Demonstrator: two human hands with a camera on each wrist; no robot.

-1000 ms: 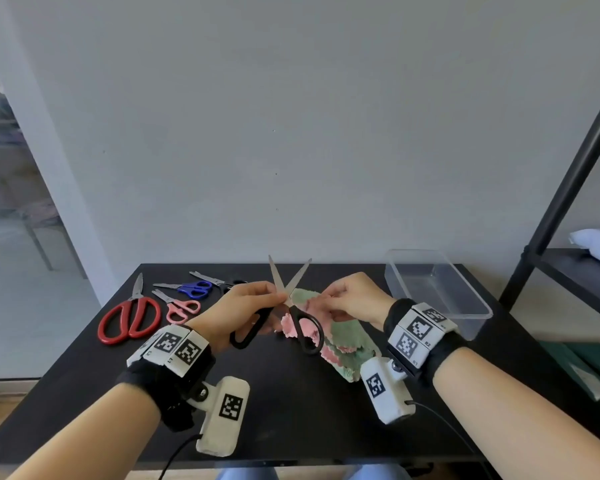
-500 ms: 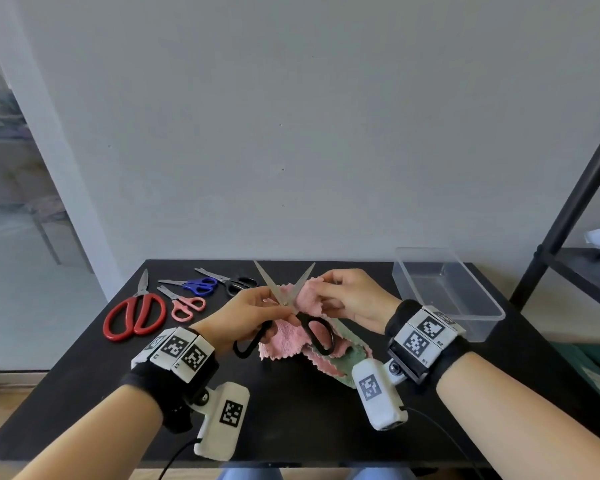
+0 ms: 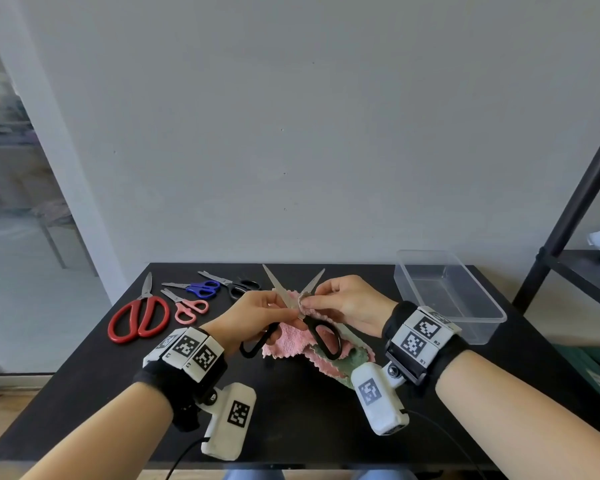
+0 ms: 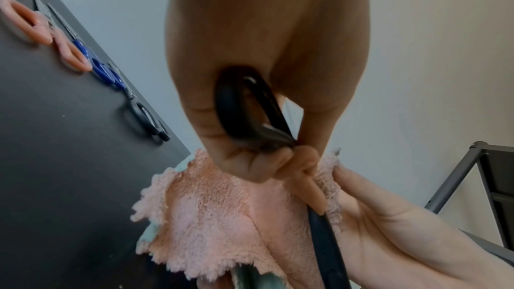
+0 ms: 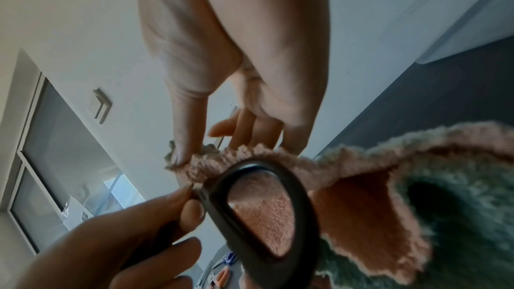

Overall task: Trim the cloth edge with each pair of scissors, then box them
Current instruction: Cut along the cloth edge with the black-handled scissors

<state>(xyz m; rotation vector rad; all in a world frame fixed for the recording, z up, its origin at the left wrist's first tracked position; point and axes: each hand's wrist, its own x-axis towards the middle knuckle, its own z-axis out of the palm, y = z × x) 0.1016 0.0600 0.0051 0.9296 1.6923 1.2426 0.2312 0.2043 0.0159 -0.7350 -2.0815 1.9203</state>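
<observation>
Left hand (image 3: 253, 315) grips the black scissors (image 3: 302, 313), blades spread wide – right hand (image 3: 347, 303) at 3 o'clock pinches the cloth (image 3: 291, 344) edge between them.

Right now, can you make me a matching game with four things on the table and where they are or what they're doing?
Things:
1. black scissors
2. red scissors
3. clear box
4. cloth

States:
A. lying flat at the table's left side
B. empty, at the table's right side
C. blades open, held in the left hand
D. edge pinched by the right hand

Pairs: 1-C, 2-A, 3-B, 4-D
</observation>
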